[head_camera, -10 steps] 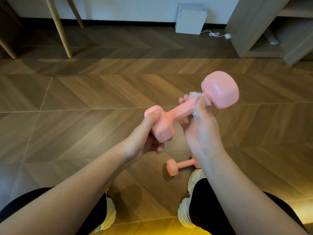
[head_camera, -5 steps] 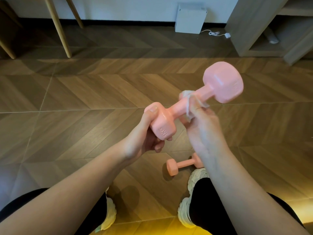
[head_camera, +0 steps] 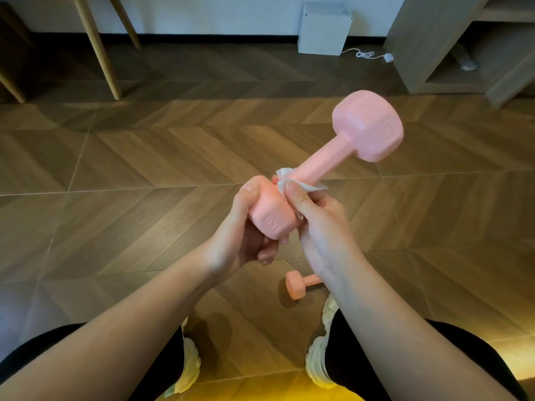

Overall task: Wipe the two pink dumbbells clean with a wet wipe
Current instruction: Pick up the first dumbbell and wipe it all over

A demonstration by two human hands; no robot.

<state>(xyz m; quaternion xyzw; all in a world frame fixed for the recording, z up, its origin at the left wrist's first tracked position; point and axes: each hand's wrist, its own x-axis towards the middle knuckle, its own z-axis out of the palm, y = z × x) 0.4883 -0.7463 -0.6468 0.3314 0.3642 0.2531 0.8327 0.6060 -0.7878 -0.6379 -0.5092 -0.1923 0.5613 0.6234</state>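
Observation:
A pink dumbbell [head_camera: 327, 153] is held up in the air, its far head pointing up and to the right. My left hand [head_camera: 246, 238] grips its near head, thumb along the top. My right hand [head_camera: 315, 224] pinches a white wet wipe [head_camera: 289, 180] round the handle, close to the near head. A second pink dumbbell [head_camera: 296, 285] lies on the floor below, by my right shoe, its far end hidden behind my right forearm.
Wooden herringbone floor [head_camera: 144, 175] all around. Wooden furniture legs [head_camera: 95, 47] stand at the back left, a white box [head_camera: 324, 27] with a cable against the wall, and a wooden shelf unit [head_camera: 451, 44] at the back right. My knees and white shoes [head_camera: 318, 363] are below.
My right hand has slid the wipe down the handle from the far head to the near head. The dumbbell has tilted more upright, its far head higher.

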